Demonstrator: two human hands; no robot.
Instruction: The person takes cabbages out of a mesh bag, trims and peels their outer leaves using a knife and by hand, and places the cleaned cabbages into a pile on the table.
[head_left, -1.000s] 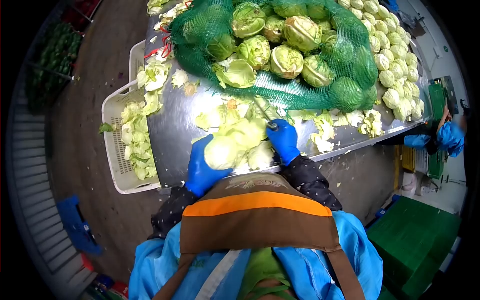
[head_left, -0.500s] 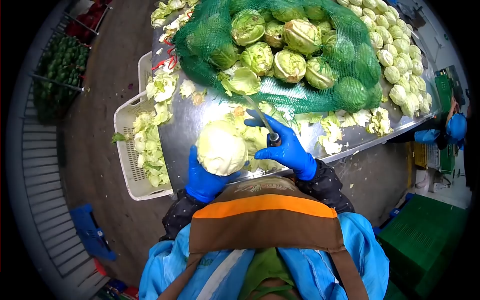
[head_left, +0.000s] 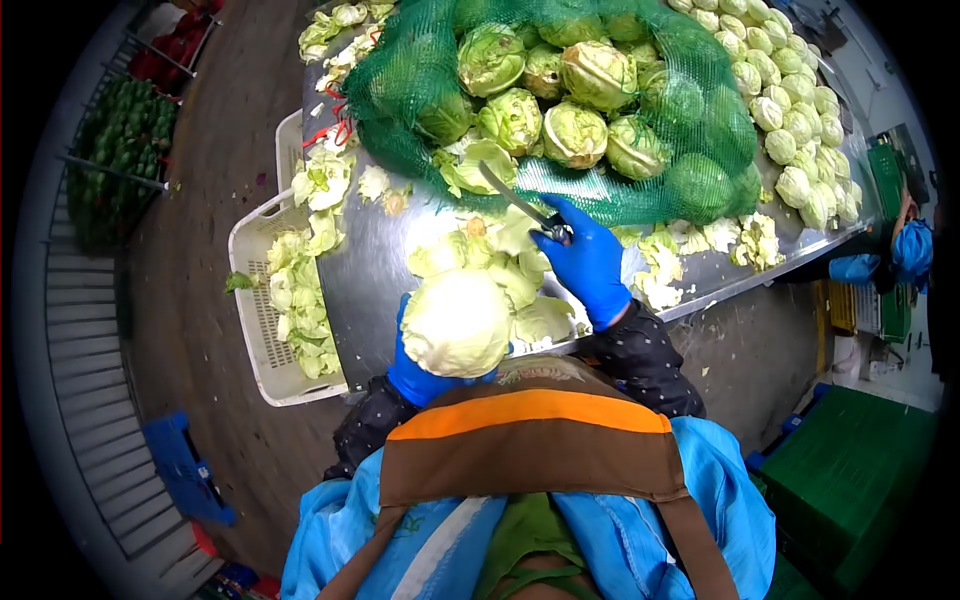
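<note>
A pale, peeled cabbage (head_left: 456, 322) rests in my left hand (head_left: 418, 372), whose blue-gloved fingers cup it from below and the left side. My right hand (head_left: 588, 258), also gloved in blue, is closed round the handle of a knife (head_left: 512, 196). Its blade points up and to the left, apart from the cabbage. Loose cabbage leaves (head_left: 520, 285) lie on the metal table (head_left: 365, 285) between the hands. Beyond them, a green mesh bag (head_left: 560, 200) lies open around several untrimmed cabbages (head_left: 575, 133).
A white basket (head_left: 262, 350) holding leaves stands at the table's left edge. Many pale trimmed cabbages (head_left: 795, 125) are piled at the far right. Another person (head_left: 910, 255) is at the right edge. Green crates (head_left: 845, 470) stand at lower right.
The cabbage and my left hand have shifted slightly right and down. My right hand has turned, so the blade now points more to the left and the knife sits higher.
</note>
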